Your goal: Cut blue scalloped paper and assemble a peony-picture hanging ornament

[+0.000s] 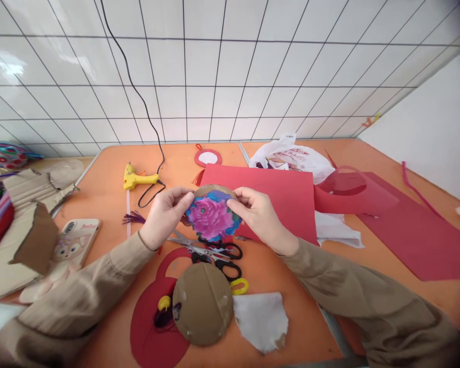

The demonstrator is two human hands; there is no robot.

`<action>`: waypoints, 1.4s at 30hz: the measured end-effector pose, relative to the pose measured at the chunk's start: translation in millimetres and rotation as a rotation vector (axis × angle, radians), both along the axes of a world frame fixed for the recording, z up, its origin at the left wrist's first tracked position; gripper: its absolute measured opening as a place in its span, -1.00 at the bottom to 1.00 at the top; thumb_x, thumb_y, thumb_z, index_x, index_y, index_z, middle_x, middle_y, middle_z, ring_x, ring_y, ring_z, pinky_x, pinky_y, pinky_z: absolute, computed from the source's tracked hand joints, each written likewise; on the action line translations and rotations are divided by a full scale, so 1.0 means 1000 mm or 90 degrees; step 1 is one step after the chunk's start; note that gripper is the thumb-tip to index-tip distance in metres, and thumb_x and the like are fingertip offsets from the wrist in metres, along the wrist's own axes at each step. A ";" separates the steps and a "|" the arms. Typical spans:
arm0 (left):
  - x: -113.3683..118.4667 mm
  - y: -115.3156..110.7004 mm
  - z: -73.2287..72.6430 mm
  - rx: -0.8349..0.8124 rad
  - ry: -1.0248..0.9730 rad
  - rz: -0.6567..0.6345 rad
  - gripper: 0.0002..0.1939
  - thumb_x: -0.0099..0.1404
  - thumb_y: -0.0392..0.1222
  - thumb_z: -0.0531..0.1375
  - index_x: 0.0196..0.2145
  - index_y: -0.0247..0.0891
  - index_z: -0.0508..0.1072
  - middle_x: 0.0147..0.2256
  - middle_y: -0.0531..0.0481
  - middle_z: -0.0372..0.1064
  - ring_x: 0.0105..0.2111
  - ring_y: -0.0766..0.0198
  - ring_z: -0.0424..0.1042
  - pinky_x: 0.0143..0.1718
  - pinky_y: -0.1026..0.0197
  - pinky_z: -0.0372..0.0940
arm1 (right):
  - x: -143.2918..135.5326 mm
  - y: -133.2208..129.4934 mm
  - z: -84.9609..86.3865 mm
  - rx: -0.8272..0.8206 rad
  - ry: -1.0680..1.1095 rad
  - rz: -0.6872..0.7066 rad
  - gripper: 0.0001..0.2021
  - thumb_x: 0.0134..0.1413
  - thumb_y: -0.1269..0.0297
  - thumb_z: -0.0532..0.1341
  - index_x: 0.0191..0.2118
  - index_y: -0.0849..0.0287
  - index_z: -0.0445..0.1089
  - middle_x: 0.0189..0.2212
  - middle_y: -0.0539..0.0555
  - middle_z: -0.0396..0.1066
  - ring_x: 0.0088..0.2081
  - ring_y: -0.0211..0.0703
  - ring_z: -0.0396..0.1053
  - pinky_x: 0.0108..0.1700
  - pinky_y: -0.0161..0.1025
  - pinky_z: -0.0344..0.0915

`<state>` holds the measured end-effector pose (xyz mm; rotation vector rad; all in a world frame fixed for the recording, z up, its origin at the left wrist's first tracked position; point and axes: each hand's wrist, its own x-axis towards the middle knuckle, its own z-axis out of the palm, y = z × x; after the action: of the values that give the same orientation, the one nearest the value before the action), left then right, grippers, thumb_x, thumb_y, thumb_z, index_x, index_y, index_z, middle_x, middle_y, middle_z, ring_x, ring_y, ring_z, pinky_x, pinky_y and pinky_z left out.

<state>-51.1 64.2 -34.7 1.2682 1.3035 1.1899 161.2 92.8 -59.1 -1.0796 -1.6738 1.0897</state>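
Both hands hold up a pink and blue flower cutout (210, 215) with a round cardboard piece (209, 189) behind its top edge. My left hand (166, 214) pinches the left side between thumb and fingers. On the right side, my right hand (258, 217) grips the edge the same way. Open scissors (207, 251) with black handles lie just below. Nearer to me are a cardboard disc (203, 305), a red paper circle (153, 332), a yellow round item (164, 303) with dark thread, and a ragged white cloth piece (261, 321).
A yellow glue gun (138, 178) with a black cable stands at the left, near a phone (74, 243) and folded cardboard (34, 235). Red sheets (279, 197), a plastic bag (295, 158) and a red-rimmed round piece (208, 158) lie beyond and right.
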 end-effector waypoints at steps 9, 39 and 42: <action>-0.018 -0.004 -0.002 0.053 0.525 -0.237 -0.65 0.11 -0.28 0.28 -0.77 -0.22 0.32 -0.73 0.08 0.16 -0.69 0.35 0.17 -0.58 0.28 0.03 | 0.012 0.020 -0.009 0.186 -0.294 -0.003 -0.64 0.18 0.26 0.16 -0.63 0.15 0.19 -0.66 -0.05 0.11 -0.58 -0.27 0.06 -0.45 -0.25 -0.04; -0.022 0.006 0.020 -0.287 0.044 -0.266 -0.71 -0.12 -0.17 0.37 -0.41 -0.29 0.43 -0.52 -0.01 0.44 -0.59 0.27 0.42 -0.64 0.34 0.18 | 0.023 -0.032 0.057 0.350 -0.144 -0.134 -0.79 0.23 0.30 0.19 -0.46 0.10 0.38 -0.64 -0.04 0.23 -0.60 -0.26 0.12 -0.57 -0.25 0.06; -0.018 0.008 0.011 -0.297 -0.006 -0.221 -0.69 -0.11 -0.18 0.39 -0.39 -0.36 0.48 -0.49 -0.08 0.47 -0.58 0.26 0.45 -0.65 0.33 0.25 | 0.023 -0.028 0.058 0.270 -0.087 -0.115 -0.70 0.22 0.29 0.18 -0.55 0.12 0.28 -0.67 -0.07 0.08 -0.62 -0.29 0.04 -0.60 -0.27 0.00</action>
<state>-69.6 71.7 -24.1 1.0818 1.2026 0.6022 184.1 65.2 -1.1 -1.0163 -1.7710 0.5219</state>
